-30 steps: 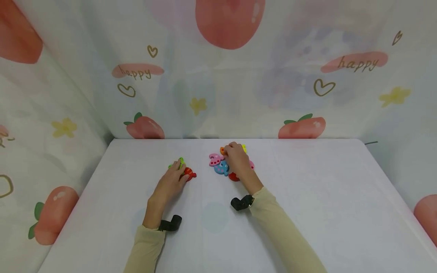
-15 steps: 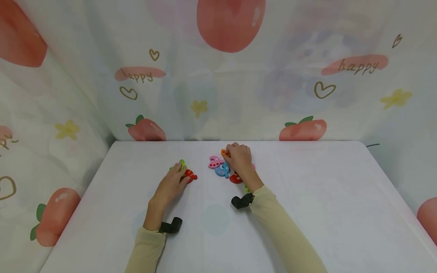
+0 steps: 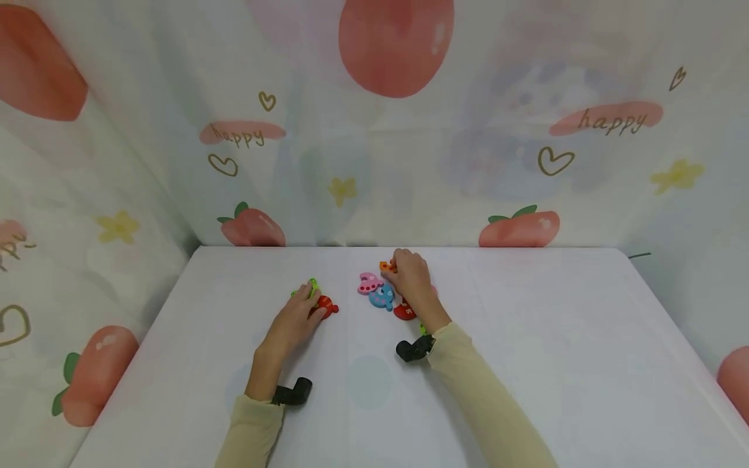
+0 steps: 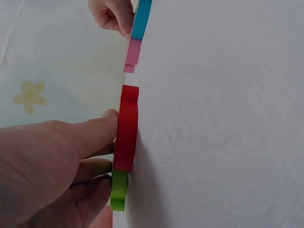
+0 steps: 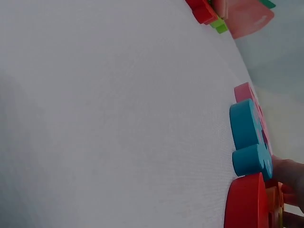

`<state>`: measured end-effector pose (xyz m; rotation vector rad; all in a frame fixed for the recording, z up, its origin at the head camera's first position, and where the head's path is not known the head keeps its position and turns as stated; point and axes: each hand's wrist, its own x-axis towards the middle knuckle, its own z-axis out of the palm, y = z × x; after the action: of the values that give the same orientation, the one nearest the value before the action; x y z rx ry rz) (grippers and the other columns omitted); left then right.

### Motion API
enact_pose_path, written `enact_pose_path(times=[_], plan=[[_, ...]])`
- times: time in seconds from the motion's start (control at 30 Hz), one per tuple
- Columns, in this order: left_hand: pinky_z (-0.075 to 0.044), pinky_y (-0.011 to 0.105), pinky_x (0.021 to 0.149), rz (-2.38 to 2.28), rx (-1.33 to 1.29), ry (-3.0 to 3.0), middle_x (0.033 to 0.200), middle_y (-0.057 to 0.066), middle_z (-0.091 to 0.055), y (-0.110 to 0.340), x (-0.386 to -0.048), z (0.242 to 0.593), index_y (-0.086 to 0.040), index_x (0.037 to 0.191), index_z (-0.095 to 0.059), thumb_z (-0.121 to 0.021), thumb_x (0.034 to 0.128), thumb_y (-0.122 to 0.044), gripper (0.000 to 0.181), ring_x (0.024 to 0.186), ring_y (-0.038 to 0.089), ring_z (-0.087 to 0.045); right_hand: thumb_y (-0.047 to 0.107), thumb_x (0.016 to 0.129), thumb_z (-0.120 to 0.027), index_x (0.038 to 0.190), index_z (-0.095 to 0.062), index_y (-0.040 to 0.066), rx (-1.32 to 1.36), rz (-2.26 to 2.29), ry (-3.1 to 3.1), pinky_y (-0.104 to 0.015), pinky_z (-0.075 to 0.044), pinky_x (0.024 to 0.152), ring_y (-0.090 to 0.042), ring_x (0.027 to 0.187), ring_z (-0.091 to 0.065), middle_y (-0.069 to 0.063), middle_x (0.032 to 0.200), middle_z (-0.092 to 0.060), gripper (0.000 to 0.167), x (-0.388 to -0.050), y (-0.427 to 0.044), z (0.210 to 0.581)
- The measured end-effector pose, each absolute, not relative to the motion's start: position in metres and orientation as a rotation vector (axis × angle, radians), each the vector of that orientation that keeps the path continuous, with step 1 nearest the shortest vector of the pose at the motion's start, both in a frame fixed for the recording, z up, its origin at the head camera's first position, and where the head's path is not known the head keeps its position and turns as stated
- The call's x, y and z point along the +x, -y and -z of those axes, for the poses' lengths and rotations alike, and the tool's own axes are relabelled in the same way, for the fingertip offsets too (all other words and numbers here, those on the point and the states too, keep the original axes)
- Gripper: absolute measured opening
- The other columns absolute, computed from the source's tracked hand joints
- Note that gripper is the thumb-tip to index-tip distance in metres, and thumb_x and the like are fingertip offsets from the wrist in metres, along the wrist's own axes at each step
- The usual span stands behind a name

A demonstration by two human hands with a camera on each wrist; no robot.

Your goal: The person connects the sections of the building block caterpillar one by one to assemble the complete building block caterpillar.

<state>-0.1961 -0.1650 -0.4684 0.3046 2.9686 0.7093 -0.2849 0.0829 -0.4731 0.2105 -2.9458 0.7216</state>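
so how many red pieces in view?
2 visible: one red piece touching the left hand, another red piece partly hidden by the right hand. More may be underneath.

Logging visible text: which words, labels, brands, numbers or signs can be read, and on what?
"happy": on the left pink patch of the backdrop.
"happy": on the right pink patch.
Backdrop lettering at the left edge: cut off, unreadable.
Pale mark on the red piece by the right hand: unreadably small.

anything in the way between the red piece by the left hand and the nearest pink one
Nothing visible: only white tabletop lies between the red piece, touched by the left hand, and the nearest pink piece.
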Motion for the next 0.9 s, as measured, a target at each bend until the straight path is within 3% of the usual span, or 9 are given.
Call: enact_pose_path(times=[0.23,0.43,0.73,0.9], plan=[[-0.030,0.052,0.116,-0.715,0.302,-2.975,0.156,0.021,-0.032,0.163,-0.196,0.470,0.001,0.143,-0.044,-0.060,0.0965,-0.024,0.055,0.146,0.037,-0.028,0.021,0.089,-0.070,0.119,-0.053,0.002,0.189,-0.955,2.912,-0.036,-0.052,0.085,-0.030,0.096,-0.054,-0.016,0.108,-0.064,0.040,-0.285,-0.087,0.471],[-0.029,0.051,0.117,-0.680,0.263,-2.953,0.158,0.018,-0.029,0.164,-0.197,0.469,-0.002,0.145,-0.042,-0.059,0.0973,-0.027,0.056,0.148,0.036,-0.026,0.014,0.085,-0.072,0.127,-0.048,0.005,0.361,-1.298,2.700,-0.042,-0.056,0.090,-0.030,0.111,-0.054,-0.017,0.121,-0.058,0.049,-0.262,-0.088,0.451],[-0.029,0.051,0.117,-0.731,0.272,-2.892,0.160,0.013,-0.028,0.171,-0.197,0.468,-0.005,0.146,-0.042,-0.060,0.0963,-0.026,0.057,0.149,0.033,-0.024,0.015,0.084,-0.075,0.125,-0.055,0.005,0.574,-1.355,2.651,-0.041,-0.053,0.097,-0.024,0.111,-0.055,-0.010,0.120,-0.062,0.046,-0.225,-0.081,0.467],[-0.034,0.050,0.115,-0.757,0.306,-2.861,0.158,0.010,-0.034,0.173,-0.197,0.465,-0.008,0.142,-0.049,-0.067,0.0918,-0.024,0.055,0.147,0.033,-0.030,0.016,0.082,-0.077,0.105,-0.066,0.008,0.725,-1.293,2.608,-0.036,-0.054,0.094,-0.020,0.107,-0.058,-0.007,0.118,-0.065,0.027,-0.208,-0.072,0.487]])
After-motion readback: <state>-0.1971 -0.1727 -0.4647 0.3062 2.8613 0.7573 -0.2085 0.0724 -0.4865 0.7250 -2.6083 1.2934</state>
